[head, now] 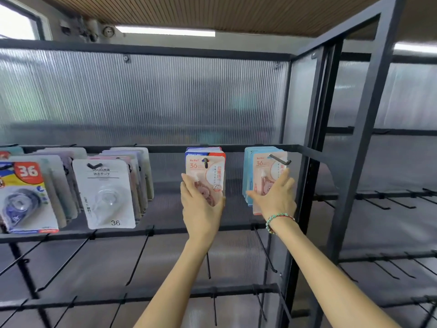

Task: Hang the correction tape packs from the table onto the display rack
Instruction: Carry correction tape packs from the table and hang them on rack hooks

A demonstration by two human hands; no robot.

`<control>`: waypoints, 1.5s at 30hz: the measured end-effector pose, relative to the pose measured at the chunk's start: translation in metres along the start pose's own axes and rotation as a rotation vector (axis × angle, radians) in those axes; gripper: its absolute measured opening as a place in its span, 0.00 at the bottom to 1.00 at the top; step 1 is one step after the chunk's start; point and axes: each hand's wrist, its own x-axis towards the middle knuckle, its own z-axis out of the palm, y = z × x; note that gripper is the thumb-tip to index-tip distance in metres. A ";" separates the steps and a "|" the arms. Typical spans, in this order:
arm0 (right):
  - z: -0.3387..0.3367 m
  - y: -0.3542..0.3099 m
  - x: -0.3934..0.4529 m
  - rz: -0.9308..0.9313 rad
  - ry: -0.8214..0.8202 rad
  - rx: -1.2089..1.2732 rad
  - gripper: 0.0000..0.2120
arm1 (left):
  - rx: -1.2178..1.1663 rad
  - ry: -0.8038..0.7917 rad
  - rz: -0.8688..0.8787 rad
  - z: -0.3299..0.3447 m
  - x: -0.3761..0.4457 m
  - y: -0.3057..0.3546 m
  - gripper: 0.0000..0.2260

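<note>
A black metal display rack point(305, 147) fills the view. My left hand point(201, 204) lies flat against a pink correction tape pack point(208, 169) that hangs on a hook with several packs behind it. My right hand point(276, 197) rests with spread fingers on another pink pack point(264, 166) at the front of a stack of blue-edged packs; its hook point(280, 160) sticks out above my fingers. Whether either hand grips its pack or only touches it is unclear.
To the left hang a white pack point(106, 195) marked 36 and a blue and red pack point(26, 197), each with several packs behind. Bare black hooks point(139, 259) jut from the lower rails. A second rack section point(390, 202) with bare hooks stands at the right.
</note>
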 end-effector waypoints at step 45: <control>0.042 -0.291 -0.514 -1.203 -0.900 0.373 0.31 | 0.699 0.371 -0.441 -0.597 -0.267 -0.182 0.27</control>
